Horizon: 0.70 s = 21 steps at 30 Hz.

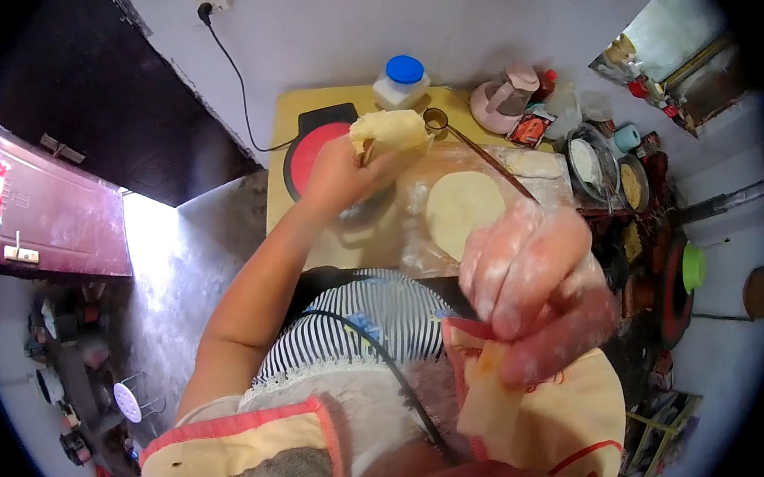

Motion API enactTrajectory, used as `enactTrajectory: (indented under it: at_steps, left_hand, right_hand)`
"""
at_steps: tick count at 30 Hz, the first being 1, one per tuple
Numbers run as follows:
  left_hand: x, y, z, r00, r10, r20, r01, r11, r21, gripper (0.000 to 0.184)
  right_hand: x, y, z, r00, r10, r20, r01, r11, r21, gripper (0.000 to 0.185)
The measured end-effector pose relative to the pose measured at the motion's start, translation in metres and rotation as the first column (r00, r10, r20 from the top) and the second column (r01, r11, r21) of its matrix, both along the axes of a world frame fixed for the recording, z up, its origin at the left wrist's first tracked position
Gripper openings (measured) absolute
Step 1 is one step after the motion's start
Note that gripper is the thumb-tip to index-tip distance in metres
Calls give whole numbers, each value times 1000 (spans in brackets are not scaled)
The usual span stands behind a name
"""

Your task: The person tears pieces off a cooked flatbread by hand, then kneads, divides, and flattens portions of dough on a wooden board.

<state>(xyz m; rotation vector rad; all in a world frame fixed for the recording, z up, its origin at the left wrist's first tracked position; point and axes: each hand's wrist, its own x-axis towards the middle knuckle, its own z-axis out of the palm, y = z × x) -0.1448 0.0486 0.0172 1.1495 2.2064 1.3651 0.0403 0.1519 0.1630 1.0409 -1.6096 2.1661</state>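
My left hand (336,178) is closed around a pale yellow flatbread (390,131), folded or rolled with a ragged edge, above the back of the table. Close to the camera, my floury right hand (538,286) pinches a torn piece of flatbread (490,398) between thumb and fingers, in front of my chest. A round of rolled-out dough (463,209) lies on the floured board (416,249) between the two hands. Beside my left hand is the red round pan of an electric griddle (314,159), partly hidden by my forearm and hand.
Behind the dough lies a small ladle (491,159) with a long brown handle. A jar with a blue lid (404,69) and a pink kettle (503,100) stand at the back. Metal bowls (589,169) crowd the right side. A black cord (237,85) runs to the wall socket.
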Motion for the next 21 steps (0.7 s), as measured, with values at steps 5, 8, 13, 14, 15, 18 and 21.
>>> enactTrajectory:
  at_steps: [5, 8, 13, 14, 15, 18, 21]
  left_hand:
    - [-4, 2, 0, 994, -101, -49, 101, 995, -8, 36]
    - [3, 1, 3, 978, -144, -149, 143, 990, -13, 34]
    - [-3, 0, 0, 945, -179, -275, 196, 980, 34, 32]
    - [-2, -1, 2, 941, -177, -287, 199, 979, 50, 33]
    - [0, -2, 4, 939, -192, -286, 210, 977, 35, 33]
    - [-4, -4, 8, 914, -254, -317, 268, 963, 0, 33]
    - [-6, -3, 1, 897, -305, -320, 307, 951, -47, 33]
  right_hand:
    - [20, -9, 28, 975, 144, 171, -149, 989, 16, 14]
    - [12, -25, 10, 968, 152, -200, -187, 968, -168, 11]
    - [-23, 32, -45, 522, -852, 27, 847, 522, 94, 12]
    - [-37, 54, -59, 413, -904, 109, 851, 426, 309, 16]
    - [-50, 74, -80, 377, -916, 134, 801, 396, 449, 19]
    - [-65, 114, -144, 396, -756, 522, 566, 648, 509, 26]
    - [-71, 115, -158, 431, -448, 783, 404, 872, 277, 27]
